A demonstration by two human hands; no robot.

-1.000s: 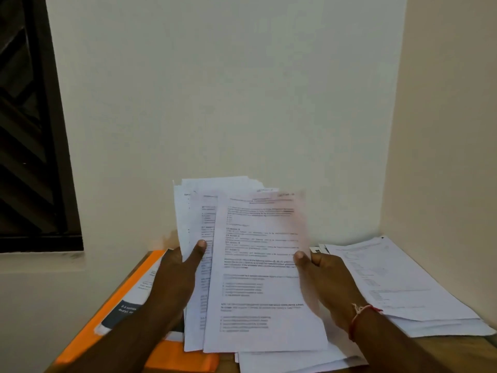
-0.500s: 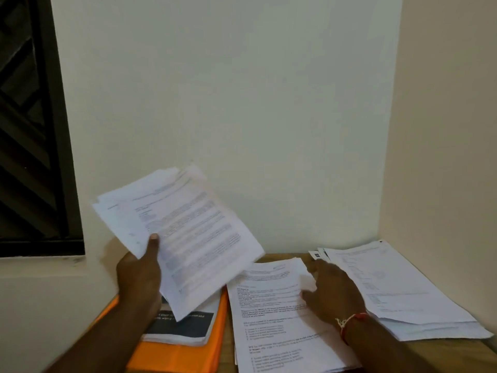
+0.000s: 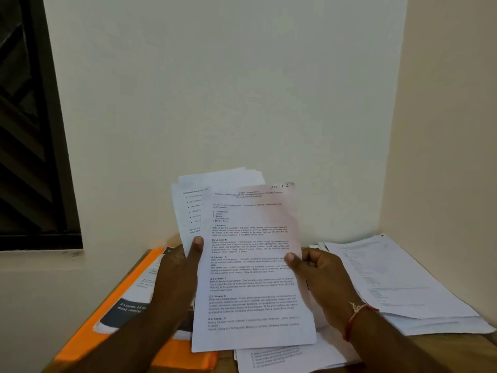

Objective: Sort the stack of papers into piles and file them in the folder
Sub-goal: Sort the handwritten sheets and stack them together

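My left hand (image 3: 177, 275) grips a stack of printed papers (image 3: 188, 211) upright in front of me, thumb across its front. My right hand (image 3: 320, 275) pinches the right edge of the front sheet (image 3: 252, 265), a typed page with "SECTION-2" handwritten at its top. An orange folder (image 3: 113, 329) lies on the table at the left, with a printed booklet (image 3: 134, 300) on top of it. Under the held sheets lies a middle pile of papers (image 3: 285, 356). A larger pile (image 3: 390, 281) rests at the right, by the wall corner.
The small wooden table (image 3: 457, 345) stands in a corner, with walls close behind and to the right. A dark window (image 3: 29, 130) with a sill is at the left. My right wrist wears a red thread band (image 3: 355, 316).
My left hand has swung the held stack from the left back to the centre. My right hand has risen from the middle pile, where it left a sheet, and pinches a new front sheet.
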